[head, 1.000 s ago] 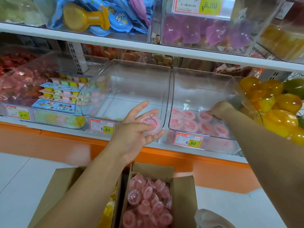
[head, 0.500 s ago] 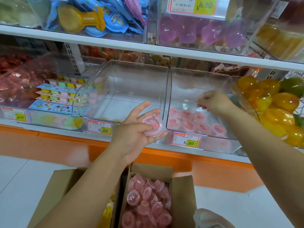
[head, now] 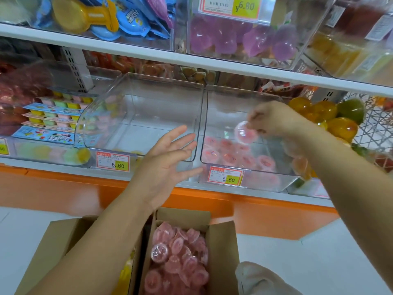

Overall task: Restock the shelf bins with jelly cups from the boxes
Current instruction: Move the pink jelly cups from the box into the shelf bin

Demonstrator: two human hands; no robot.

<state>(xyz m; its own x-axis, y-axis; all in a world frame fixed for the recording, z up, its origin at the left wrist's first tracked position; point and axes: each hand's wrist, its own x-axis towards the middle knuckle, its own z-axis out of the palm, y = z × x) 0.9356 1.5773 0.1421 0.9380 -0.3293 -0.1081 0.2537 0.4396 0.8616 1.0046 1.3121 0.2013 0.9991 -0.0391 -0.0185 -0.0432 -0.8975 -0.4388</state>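
Hovering over the right-hand bin [head: 223, 111], a pink jelly cup [head: 245, 133] is pinched in the right hand [head: 274, 120]; the left hand [head: 168, 167] is held open (fingers spread) before the middle bin [head: 148, 103], above the box [head: 223, 248] of cups.

Clear hard plastic, glossy, smooth: empty bin [head: 148, 99], neighbouring bin [head: 225, 107]. Translucent pink, shiny plastic shell: jelly cup [head: 245, 133]. Brown cardboard, matt: box [head: 223, 241]. Orange, glossy, reflective: shelf base [head: 63, 188]. White, smooth: shelf edge [head: 127, 47]. White wire lattice, looks like coated metal: basket [head: 376, 124]. Printed paper: price label [head: 112, 161].
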